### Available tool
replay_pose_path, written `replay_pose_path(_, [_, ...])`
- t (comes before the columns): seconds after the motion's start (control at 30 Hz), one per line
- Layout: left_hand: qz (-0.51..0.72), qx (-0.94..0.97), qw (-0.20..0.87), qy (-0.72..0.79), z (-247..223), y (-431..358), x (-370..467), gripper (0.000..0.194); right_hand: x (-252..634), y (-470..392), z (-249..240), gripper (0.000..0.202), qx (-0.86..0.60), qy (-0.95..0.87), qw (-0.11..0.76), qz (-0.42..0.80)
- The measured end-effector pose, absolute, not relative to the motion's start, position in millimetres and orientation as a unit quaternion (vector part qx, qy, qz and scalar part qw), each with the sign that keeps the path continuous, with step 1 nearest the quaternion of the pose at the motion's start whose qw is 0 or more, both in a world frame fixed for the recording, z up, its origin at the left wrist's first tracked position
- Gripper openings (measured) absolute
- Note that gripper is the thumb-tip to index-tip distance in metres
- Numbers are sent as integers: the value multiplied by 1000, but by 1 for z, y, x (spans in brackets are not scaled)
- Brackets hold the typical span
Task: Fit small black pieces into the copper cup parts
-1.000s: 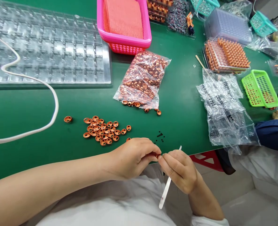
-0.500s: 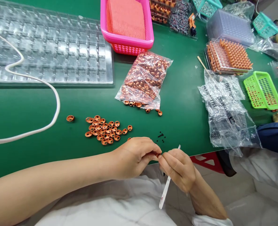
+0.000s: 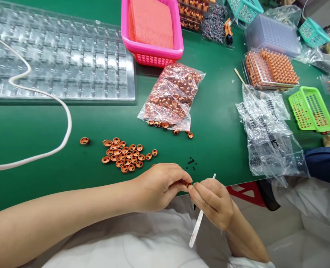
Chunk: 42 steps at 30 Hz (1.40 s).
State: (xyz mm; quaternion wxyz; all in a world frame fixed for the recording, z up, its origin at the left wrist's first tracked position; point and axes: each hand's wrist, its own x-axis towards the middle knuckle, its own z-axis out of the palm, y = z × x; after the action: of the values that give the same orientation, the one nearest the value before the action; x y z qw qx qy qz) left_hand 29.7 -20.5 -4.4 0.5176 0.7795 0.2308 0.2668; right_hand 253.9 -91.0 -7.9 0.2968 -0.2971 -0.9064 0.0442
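Between the fingertips of my left hand (image 3: 160, 186) is a small copper-coloured ring (image 3: 188, 184), mostly hidden. My right hand (image 3: 213, 201) pinches at the same ring from the other side and also keeps white tweezers (image 3: 196, 229) across its palm, tips pointing up past the knuckles. Several tiny black pieces (image 3: 192, 161) lie on the green table (image 3: 215, 149) just beyond the fingertips. Left of them sits a cluster of copper-coloured rings (image 3: 125, 151), with one more ring (image 3: 84, 140) apart from it. A clear bag (image 3: 174, 95) full of such rings lies behind, a few spilling from its mouth.
A clear moulded tray (image 3: 58, 59) and white cable (image 3: 66, 130) are at the left. A pink basket (image 3: 153, 50) stands at the back. To the right are plastic bags (image 3: 268, 137), stacked orange parts (image 3: 271, 69), a green basket (image 3: 311, 108) and another person's dark sleeve (image 3: 325, 163).
Both hands stay nearly in place, fingertips together at the ring. The tweezers have tilted very slightly in my right hand, and the whole view has shifted a little.
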Motion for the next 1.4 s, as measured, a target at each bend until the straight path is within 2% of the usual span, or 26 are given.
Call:
replay_pose_path(0.83, [282,766,521,247,-6,-23,31,14,251,-89,-18,23,-294,-897,328,30])
replay_pose_path(1.0, [254,767,533,252,-9,-22,31,14,251,-86,-25,25,-305,-899,311,52])
replay_pose_path(1.1, [247,753,548,268,-10,-19,31,12,246,-82,-23,24,-349,-871,331,104])
replay_pose_path(1.23, [169,764,539,310,-3,-5,26,11,242,-82,-23,28,-445,-774,424,152])
replay_pose_path(1.4, [6,859,371,353,12,16,12,16,240,-86,-32,27,-503,-699,491,131])
